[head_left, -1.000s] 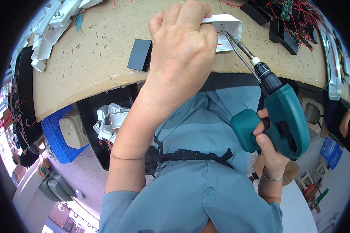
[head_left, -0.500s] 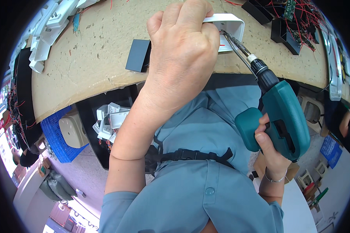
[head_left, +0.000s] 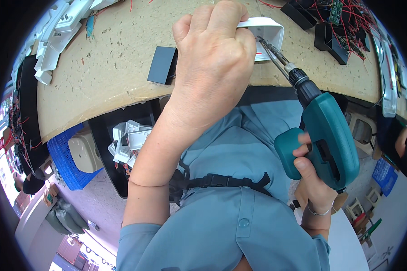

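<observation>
1. Head view: the left hand (head_left: 215, 63) reaches up over the tabletop (head_left: 113, 81), its grip clamped around a white plastic housing (head_left: 269, 34). The fingers curl over the top of the part and hide most of it; only its open right end shows past the knuckles.
2. The white plastic housing rests on the tabletop near the front edge, directly ahead of the person's chest.
3. The right hand (head_left: 309, 180) has its grip wrapped tight around the handle of a teal cordless screwdriver (head_left: 323, 135), with the thumb and a fingertip showing on the near side of the handle. A thin bracelet sits on that wrist.
4. The screwdriver is tilted up and to the left. Its bit (head_left: 271, 49) points into the open end of the housing; the tip lies inside the opening, though whether it touches a screw cannot be told.
5. Just left of the left hand a small black box (head_left: 162, 65) lies flat on the tabletop, apart from the housing.
6. At the far right of the tabletop lie black parts with red wires (head_left: 343, 22); at the far left, a stack of white plastic pieces (head_left: 59, 31).
7. Below the tabletop edge a black bin holds more white housings (head_left: 129, 142), beside a blue crate (head_left: 70, 158).
</observation>
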The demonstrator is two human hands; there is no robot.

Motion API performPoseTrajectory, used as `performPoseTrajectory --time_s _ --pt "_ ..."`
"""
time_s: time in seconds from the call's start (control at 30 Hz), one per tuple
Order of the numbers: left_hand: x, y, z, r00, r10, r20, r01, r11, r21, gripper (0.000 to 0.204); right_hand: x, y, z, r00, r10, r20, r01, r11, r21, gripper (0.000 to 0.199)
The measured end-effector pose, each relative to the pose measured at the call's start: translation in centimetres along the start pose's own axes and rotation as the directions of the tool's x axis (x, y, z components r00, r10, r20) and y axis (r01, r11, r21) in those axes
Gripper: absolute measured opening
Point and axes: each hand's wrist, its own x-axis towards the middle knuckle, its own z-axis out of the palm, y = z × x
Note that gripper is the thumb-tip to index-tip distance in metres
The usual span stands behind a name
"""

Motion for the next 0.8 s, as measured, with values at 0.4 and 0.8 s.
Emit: performPoseTrajectory --time_s 0.4,0.8 --pt "-0.6 -0.3 1.5 0.959 -0.059 -0.278 -0.022 0.960 -0.281 0.013 -0.4 0.3 -0.8 0.988 0.028 0.152 -0.023 0.999 -0.037 0.058" --pt "-0.7 0.0 0.8 0.978 -0.120 -0.170 0.068 0.957 -0.283 0.014 -0.7 -0.3 -0.5 0.983 0.140 0.121 -0.144 0.989 0.026 0.060"
